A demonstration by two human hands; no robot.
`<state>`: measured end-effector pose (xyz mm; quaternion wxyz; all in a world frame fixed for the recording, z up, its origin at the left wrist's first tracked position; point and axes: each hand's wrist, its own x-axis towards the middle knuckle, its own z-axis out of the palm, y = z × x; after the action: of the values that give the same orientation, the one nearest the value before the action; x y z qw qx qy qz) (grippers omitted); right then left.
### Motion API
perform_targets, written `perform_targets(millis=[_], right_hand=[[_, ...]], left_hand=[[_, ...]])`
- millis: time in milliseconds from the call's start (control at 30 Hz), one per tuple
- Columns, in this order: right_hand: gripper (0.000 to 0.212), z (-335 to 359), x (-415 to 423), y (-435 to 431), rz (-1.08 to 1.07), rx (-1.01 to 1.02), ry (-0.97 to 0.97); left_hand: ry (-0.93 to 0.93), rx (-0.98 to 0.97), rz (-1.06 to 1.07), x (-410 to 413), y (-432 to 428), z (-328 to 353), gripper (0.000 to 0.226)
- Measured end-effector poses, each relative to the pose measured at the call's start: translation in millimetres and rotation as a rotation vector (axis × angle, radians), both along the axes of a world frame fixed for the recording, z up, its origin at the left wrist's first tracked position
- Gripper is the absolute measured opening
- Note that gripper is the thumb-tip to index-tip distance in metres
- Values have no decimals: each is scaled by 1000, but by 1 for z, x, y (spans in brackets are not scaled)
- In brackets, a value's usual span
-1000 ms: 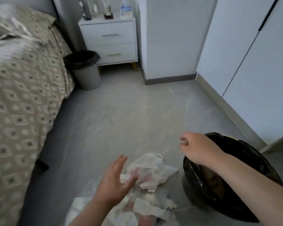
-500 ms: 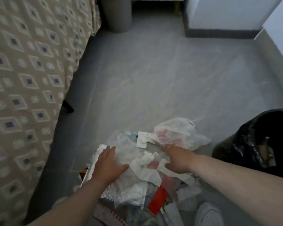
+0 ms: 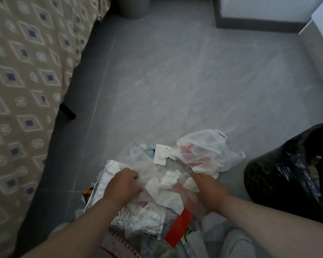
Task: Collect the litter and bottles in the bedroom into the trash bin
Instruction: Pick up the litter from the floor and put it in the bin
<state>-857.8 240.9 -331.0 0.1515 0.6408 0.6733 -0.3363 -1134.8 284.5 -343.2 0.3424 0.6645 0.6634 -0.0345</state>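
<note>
Gathering is under way: the left hand (image 3: 122, 185) and right hand (image 3: 209, 190) close on the litter pile (image 3: 168, 183) on the floor, which next needs lifting into the black-lined trash bin (image 3: 295, 175) just to the right.
</note>
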Motion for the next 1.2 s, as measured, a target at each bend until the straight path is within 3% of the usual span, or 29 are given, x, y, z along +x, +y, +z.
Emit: perform_targets(millis=[100,233,533,733,900,1200], right_hand=[[51,7,5,4,-130,24,71],[35,15,10,11,-289,116,172],[13,63,11,33,-476,124,304],[31,129,7,42,-537,182,409],[6,192,13,44,-586,216,500],[10,268,56,12,-794,292,696]], left_hand=[[-149,-42,135,2,4,5,12],[-357,-109,348,-2,9,16,23],[-582,-74,592,-11,15,53,19],[-653,-21,598,-15,23,102,22],[-781,51,635,-2,32,159,20],[-1038,55,647,49,36,235,16]])
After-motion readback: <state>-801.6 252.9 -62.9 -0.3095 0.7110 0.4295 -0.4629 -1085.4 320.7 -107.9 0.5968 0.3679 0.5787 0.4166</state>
